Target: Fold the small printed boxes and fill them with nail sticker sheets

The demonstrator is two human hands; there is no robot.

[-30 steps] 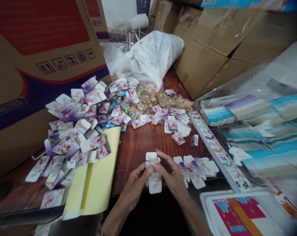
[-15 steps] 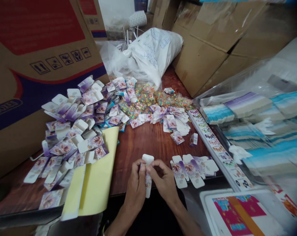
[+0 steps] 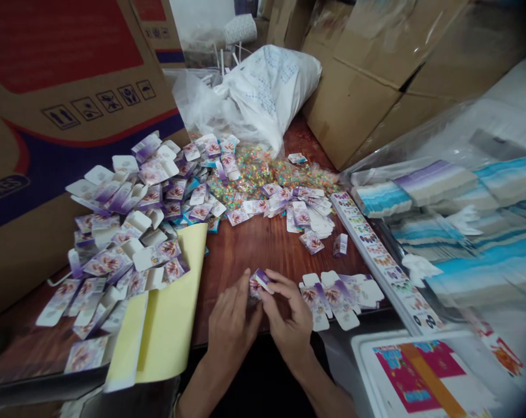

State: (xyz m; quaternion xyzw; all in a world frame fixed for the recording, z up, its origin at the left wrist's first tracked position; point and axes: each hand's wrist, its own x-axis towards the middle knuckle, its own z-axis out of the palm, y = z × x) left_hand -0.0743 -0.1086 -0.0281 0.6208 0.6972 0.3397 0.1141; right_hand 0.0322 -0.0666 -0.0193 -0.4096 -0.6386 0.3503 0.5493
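Between my two hands, over the front of the table, is a small purple and white printed box (image 3: 259, 281). My left hand (image 3: 233, 316) presses its fingertips against the box's left side. The fingers of my right hand (image 3: 289, 313) pinch its right side and top edge. Just right of my right hand lie flat printed box blanks (image 3: 335, 296) with white flaps, overlapping in a row at the table edge. To the left is a large heap of small folded boxes (image 3: 115, 249), many with their end flaps up.
A yellow card sheet (image 3: 171, 313) lies beside the heap. Small colourful pieces (image 3: 263, 174) are spread before a white sack (image 3: 274, 87). A long printed strip (image 3: 376, 249) borders stacked blue cards (image 3: 476, 267). Large cartons (image 3: 359, 87) stand behind, and a white lidded container (image 3: 363, 354) is front right.
The box, held upright with a white flap up and its lower end hanging down, now appears folded and compact, purple edge up. My left hand has turned flatter around it.
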